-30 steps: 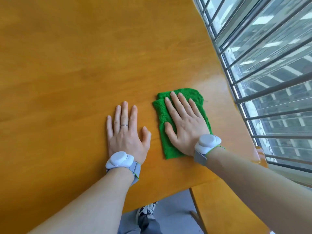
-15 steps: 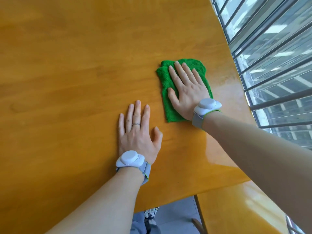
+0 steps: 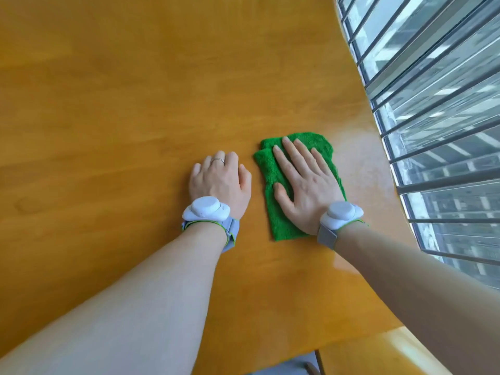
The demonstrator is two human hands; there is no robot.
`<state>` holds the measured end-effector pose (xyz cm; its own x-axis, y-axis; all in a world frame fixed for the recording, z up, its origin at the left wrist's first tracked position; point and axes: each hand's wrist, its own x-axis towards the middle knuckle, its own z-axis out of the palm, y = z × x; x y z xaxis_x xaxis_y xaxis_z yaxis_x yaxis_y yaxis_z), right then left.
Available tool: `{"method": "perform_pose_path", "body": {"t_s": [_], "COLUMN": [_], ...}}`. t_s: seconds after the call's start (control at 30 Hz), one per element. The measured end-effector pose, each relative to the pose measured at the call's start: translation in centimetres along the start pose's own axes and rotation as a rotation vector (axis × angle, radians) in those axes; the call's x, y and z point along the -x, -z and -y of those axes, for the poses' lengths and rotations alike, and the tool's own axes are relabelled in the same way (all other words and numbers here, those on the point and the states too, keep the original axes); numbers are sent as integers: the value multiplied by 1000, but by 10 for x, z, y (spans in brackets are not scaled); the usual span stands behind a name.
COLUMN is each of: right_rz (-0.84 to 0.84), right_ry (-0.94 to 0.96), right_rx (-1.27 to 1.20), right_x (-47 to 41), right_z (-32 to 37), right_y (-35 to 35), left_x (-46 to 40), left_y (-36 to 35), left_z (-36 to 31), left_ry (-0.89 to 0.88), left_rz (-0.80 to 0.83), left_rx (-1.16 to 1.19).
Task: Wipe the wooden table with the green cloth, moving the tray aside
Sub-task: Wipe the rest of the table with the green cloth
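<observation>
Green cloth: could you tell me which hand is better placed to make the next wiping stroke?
The right hand. It lies flat on the green cloth, fingers spread, pressing it to the wooden table. The left hand rests on bare wood beside the cloth, not touching it.

Before you spreads the wooden table (image 3: 135,104), its orange-brown top glossy with glare along the window side. Directly on it lies the green cloth (image 3: 278,220) (folded, flat under your right hand (image 3: 305,190)), and just beside it your left hand (image 3: 219,182) rests, fingers curled.
</observation>
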<state>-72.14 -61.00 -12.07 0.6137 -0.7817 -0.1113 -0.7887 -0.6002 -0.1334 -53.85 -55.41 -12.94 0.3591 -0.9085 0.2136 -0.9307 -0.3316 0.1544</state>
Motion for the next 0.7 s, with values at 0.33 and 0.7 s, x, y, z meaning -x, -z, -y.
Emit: {"method": "perform_pose_path", "body": {"t_s": [0.33, 0.7], "right_rz": [-63, -60], "right_ry": [-71, -167], "right_rx": [-12, -15], "right_x": [-129, -101], "right_z": [-46, -23], "right_y": [15, 11], "left_x": [-8, -10], "left_y": [-13, -10], "left_z": [-5, -6], "left_ry": [63, 58], "left_rz": [30, 86], "left_rx": [47, 40]}}
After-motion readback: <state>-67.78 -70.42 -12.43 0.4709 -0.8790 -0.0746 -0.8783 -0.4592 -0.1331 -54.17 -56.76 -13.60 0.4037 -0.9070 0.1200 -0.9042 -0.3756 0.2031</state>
